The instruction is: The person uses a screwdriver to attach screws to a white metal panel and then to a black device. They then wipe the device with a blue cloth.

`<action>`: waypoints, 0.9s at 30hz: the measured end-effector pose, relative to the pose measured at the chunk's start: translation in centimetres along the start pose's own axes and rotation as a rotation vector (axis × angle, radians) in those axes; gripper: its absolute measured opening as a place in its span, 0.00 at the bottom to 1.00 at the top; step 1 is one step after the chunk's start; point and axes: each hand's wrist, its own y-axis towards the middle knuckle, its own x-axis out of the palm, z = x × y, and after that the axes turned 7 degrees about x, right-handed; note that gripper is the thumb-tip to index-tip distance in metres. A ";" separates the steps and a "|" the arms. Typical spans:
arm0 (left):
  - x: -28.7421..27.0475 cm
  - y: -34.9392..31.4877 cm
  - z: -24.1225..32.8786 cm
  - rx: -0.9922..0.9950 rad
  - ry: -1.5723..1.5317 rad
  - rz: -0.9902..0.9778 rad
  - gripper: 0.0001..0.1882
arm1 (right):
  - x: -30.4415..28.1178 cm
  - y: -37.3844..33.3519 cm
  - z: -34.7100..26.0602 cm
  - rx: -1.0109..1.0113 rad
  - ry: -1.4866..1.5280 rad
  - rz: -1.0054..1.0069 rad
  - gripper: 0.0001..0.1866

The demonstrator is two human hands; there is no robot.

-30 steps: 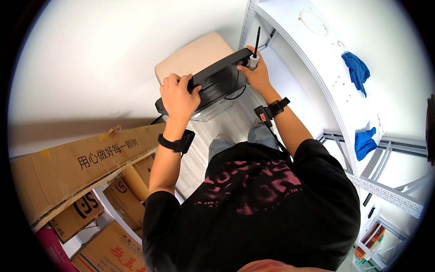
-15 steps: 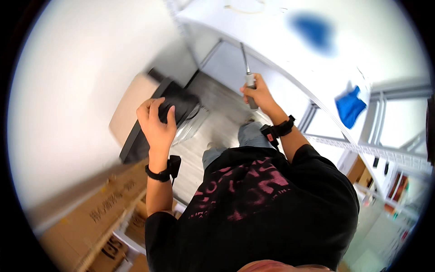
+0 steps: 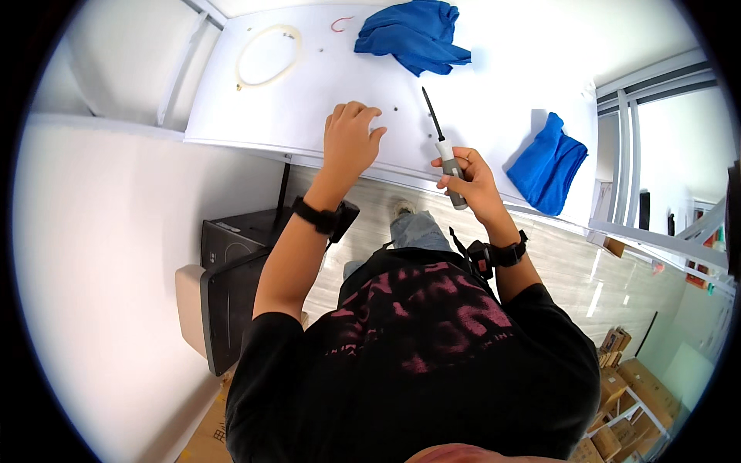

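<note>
My right hand point(image 3: 472, 181) is wrapped round the grey and white handle of a screwdriver point(image 3: 448, 158), whose dark shaft points away over the table. My left hand point(image 3: 353, 140) is above the near edge of the white table point(image 3: 231, 116), fingers curved and apart; nothing shows clearly between them. Just to its right lies a small dark piece point(image 3: 396, 109), too small to name, with a couple more such bits close to the screwdriver. A crumpled blue cloth point(image 3: 413, 35) lies farther back, and a second blue cloth point(image 3: 548, 166) rests right of my right hand.
A cream-coloured loop point(image 3: 241, 62) and a short red wire point(image 3: 340, 21) lie at the table's far left. Below its left edge stands a black box-like device point(image 3: 239, 243) beside a black and beige panel point(image 3: 224, 309). Cardboard boxes point(image 3: 610, 390) are stacked at lower right.
My view has turned toward the table. My left hand has moved from the black device at the left to over the tabletop. The screwdriver stays in my right hand, now over the table edge.
</note>
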 end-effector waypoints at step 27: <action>-4.7 -7.0 -0.8 -0.915 -1.750 0.482 0.05 | 2.5 1.6 -3.6 0.108 -0.209 -0.401 0.23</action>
